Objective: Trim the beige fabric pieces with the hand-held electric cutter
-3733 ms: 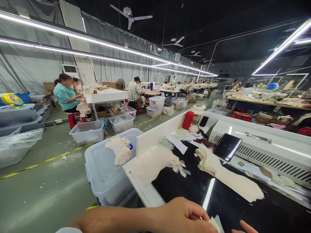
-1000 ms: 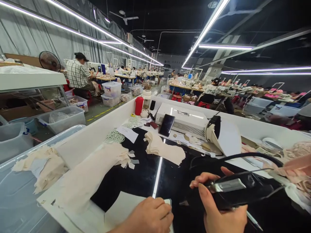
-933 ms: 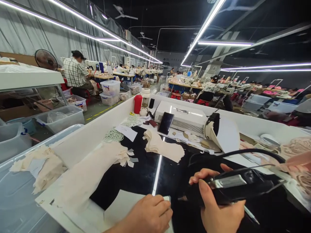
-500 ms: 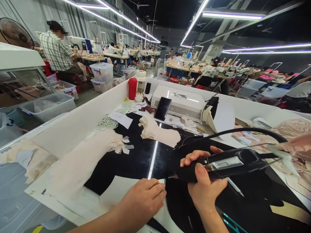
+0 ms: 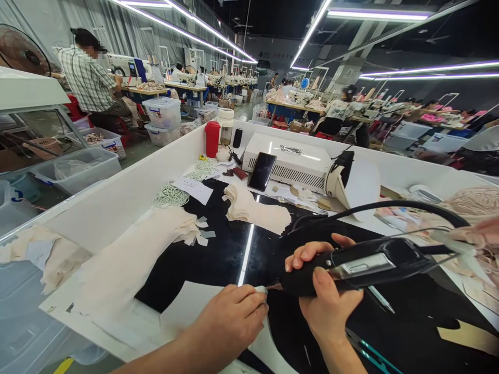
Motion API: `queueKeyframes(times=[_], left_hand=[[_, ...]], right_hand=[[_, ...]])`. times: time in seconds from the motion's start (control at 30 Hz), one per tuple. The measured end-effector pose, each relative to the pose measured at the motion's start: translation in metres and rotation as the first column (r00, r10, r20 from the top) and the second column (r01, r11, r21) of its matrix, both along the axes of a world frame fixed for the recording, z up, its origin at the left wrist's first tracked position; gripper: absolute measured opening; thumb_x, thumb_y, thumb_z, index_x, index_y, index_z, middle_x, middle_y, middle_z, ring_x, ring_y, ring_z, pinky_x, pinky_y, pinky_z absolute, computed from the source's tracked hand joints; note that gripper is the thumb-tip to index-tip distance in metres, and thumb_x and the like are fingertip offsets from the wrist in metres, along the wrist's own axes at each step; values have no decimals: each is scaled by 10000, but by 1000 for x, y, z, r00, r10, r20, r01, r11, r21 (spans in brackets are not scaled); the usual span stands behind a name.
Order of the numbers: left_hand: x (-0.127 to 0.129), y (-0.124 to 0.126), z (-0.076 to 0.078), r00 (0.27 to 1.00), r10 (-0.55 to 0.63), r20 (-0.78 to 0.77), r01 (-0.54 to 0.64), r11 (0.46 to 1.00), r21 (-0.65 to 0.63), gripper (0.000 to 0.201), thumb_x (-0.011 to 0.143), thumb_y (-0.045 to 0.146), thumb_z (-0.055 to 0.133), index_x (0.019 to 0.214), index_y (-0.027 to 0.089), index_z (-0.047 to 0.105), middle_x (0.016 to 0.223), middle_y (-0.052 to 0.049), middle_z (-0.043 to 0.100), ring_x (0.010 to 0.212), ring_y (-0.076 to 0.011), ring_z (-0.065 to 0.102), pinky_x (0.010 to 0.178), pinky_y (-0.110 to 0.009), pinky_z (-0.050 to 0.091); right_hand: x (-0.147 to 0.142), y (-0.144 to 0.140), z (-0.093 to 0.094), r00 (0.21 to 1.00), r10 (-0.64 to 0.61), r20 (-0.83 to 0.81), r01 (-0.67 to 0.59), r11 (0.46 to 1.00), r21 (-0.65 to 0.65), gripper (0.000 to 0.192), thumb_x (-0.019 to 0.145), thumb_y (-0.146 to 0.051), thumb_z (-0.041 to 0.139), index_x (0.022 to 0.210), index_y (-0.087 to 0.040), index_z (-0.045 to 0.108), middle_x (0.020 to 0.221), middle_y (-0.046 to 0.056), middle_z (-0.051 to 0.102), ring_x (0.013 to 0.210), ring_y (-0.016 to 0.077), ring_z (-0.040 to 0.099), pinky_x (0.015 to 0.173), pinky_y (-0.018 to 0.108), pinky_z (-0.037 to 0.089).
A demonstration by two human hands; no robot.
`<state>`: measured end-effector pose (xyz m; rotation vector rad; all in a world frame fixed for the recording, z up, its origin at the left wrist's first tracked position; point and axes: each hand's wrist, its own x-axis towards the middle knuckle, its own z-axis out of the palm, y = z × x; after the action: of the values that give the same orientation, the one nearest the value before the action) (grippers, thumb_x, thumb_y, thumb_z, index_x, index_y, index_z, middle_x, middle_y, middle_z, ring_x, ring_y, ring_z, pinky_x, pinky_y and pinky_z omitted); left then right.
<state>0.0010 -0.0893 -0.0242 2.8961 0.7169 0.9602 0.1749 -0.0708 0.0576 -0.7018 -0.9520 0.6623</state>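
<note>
My right hand (image 5: 327,301) grips a black corded hand tool (image 5: 362,265), its tip pointing left at my left hand. My left hand (image 5: 230,322) presses, fingers curled, on a white sheet (image 5: 187,311) at the near edge of the black table top (image 5: 218,259); a small piece is pinched at its fingertips, right at the tool's tip. The tool's black cable (image 5: 390,208) arcs up and off to the right. At the right edge another person's hand (image 5: 479,234) holds pale material.
Stacks of cream fabric pieces (image 5: 257,210) (image 5: 156,239) lie on the table. A white machine (image 5: 288,163) with a phone (image 5: 262,171) leaning on it, a red bottle (image 5: 212,139) and a white lamp head (image 5: 351,182) stand behind. Plastic bins (image 5: 74,174) and seated workers fill the left aisle.
My view has swung from the left aisle down onto the table. My right hand has taken up the black tool and brought its tip to my left fingertips on the white sheet.
</note>
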Motion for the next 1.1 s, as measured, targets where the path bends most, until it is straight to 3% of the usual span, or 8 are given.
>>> queueKeyframes(times=[0.3, 0.63, 1.1], left_hand=[[-4, -3, 5, 999, 23, -26, -22, 999, 41, 185, 1116, 126, 508, 1189, 126, 679, 1193, -63, 751, 1072, -187, 686, 782, -314, 545], [-9, -6, -10, 997, 49, -61, -47, 998, 29, 260, 1148, 166, 478, 1322, 129, 669, 1392, -54, 713, 1207, -209, 661, 880, -339, 545], [-8, -4, 2, 996, 65, -67, -58, 994, 92, 256, 1148, 163, 463, 1254, 108, 689, 1282, -74, 756, 1113, -203, 711, 863, -332, 568]], right_hand=[[1, 0, -6, 998, -20, 66, 20, 1000, -6, 447, 891, -335, 823, 1267, -315, 582, 819, -49, 647, 645, 157, 624, 571, 315, 572], [0, 0, -9, 998, 16, 58, -17, 1000, 17, 399, 925, -296, 801, 1264, -305, 591, 826, -45, 650, 651, 152, 646, 589, 315, 594], [-1, 0, -12, 998, 41, 55, -43, 999, 22, 379, 948, -266, 793, 1275, -309, 606, 854, -41, 650, 679, 146, 644, 613, 308, 592]])
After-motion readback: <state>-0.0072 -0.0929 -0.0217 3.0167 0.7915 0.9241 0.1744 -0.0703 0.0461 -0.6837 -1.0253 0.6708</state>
